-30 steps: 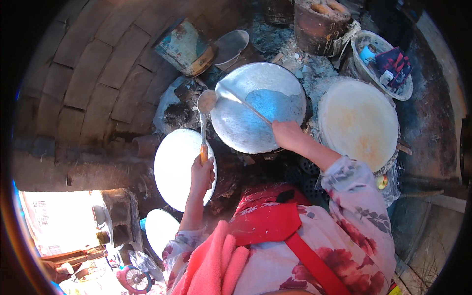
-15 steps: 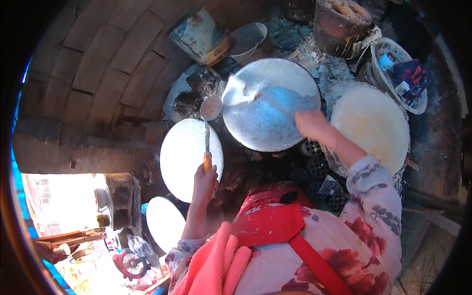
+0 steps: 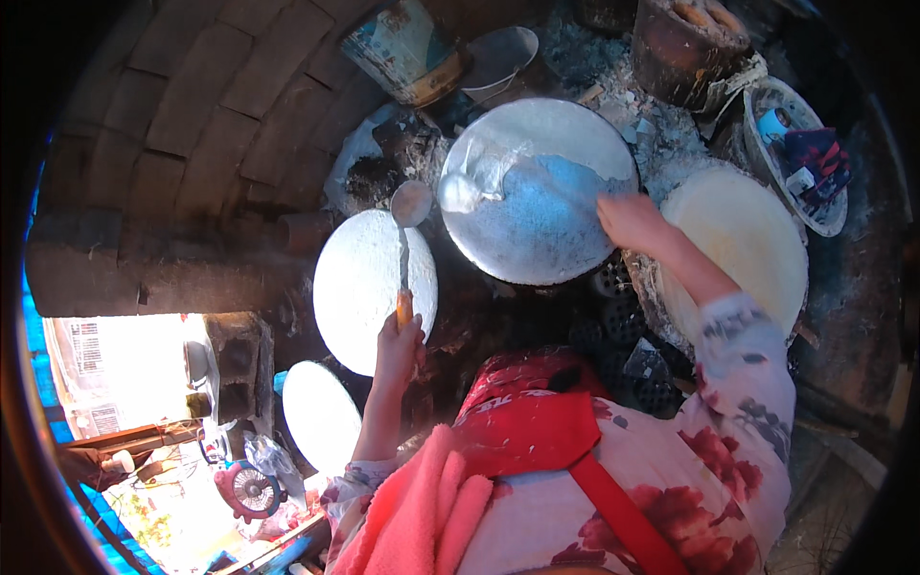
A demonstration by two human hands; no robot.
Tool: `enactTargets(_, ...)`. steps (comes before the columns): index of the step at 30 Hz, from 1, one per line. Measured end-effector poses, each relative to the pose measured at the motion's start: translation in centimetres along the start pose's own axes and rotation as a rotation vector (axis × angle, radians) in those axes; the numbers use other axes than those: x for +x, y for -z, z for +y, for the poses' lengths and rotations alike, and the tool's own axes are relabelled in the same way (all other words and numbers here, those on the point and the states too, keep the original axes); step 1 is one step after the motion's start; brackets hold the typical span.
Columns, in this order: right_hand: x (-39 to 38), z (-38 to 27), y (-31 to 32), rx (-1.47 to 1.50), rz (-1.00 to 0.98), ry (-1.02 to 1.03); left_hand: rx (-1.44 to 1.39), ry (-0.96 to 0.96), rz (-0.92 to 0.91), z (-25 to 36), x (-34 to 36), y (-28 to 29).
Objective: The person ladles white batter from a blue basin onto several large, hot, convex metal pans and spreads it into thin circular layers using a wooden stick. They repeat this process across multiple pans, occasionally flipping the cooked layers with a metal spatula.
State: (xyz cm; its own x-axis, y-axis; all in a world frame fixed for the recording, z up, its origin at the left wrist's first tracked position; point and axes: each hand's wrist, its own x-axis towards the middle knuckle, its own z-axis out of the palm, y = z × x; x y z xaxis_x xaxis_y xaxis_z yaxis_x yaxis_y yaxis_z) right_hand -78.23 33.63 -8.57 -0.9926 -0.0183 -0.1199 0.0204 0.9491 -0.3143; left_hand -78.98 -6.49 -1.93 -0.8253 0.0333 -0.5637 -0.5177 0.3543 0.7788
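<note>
My left hand (image 3: 400,355) is wrapped round the wooden handle of a metal ladle (image 3: 412,204). The ladle's round bowl hangs near the left edge of a large round pan (image 3: 546,230), and its shaft crosses a white round surface (image 3: 359,287). Over the right side of the pan, my right hand (image 3: 632,222) is closed. What it grips is blurred and I cannot make it out. A pale, smeared round shape (image 3: 462,193) shows across the pan, to the left of that hand. White coating covers the pan's upper part; a blue-grey patch shows in its middle.
Right of the pan is a cream-coloured round surface (image 3: 738,254), with a basket (image 3: 824,216) of small items beyond it. A bucket (image 3: 402,53), a grey basin (image 3: 500,62) and a clay stove (image 3: 685,53) stand behind. Another white disc (image 3: 321,417) and a fan (image 3: 251,491) lie lower left.
My right hand has moved slightly right and up along the pan's edge. The pale smeared shape has shifted within the pan. My left hand keeps its hold on the ladle; the view has shifted slightly.
</note>
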Motion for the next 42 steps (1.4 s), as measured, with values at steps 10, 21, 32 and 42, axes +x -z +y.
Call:
enactTargets(10,-4.1,-1.3,1.5,0.006,-0.313,0.215,0.098,0.057,-0.01,-2.2,-3.8,0.0)
enactTargets(21,-6.0,-1.0,0.4,0.058,-0.233,0.161,0.06,-0.043,-0.001,-4.4,-5.5,-2.8)
enactTargets(32,-10.0,0.8,0.2,0.314,-0.198,0.003,-0.025,0.005,-0.033,-6.9,-8.2,-4.7)
enactTargets(42,-18.3,-5.3,-4.5,0.519,-0.128,-0.13,-0.072,0.012,-0.104,-7.4,-8.2,-4.1)
